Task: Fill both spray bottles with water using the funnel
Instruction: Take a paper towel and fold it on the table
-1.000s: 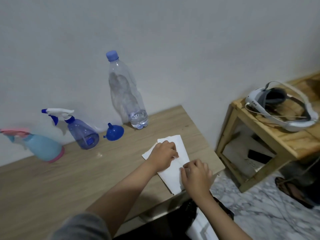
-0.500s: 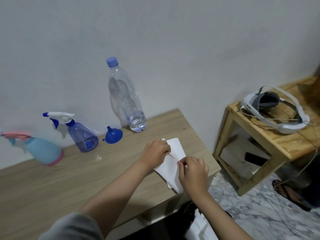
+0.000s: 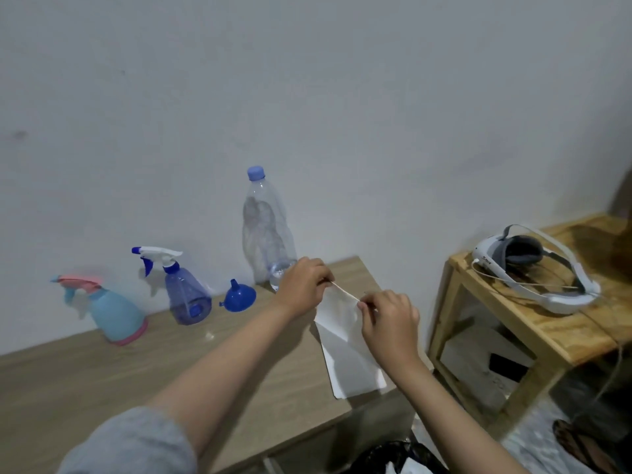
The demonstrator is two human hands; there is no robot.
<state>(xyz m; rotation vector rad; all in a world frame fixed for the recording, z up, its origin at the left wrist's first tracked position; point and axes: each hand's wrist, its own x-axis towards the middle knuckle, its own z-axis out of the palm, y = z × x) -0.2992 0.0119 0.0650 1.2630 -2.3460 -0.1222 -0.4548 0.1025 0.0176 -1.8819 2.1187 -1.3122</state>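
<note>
A light blue spray bottle with a pink head point(image 3: 114, 314) stands at the back left of the wooden table point(image 3: 102, 381). To its right stands a dark blue translucent spray bottle with a white trigger point(image 3: 186, 295). A blue funnel point(image 3: 238, 296) lies on its side beside it. A tall clear water bottle with a blue cap point(image 3: 265, 230) stands against the wall, holding a little water. My left hand point(image 3: 302, 285) and my right hand point(image 3: 388, 321) each pinch the top edge of a white tissue point(image 3: 345, 347), lifted above the table's right end.
A small wooden side table point(image 3: 533, 330) stands to the right with a white headset point(image 3: 533, 268) on top and dark items on its lower shelf. Marble floor and a sandal point(image 3: 581, 446) lie below. A grey wall runs behind the table.
Both hands picked the tissue up off the table and raised it, spreading its top edge between them. The view tilted up a little.
</note>
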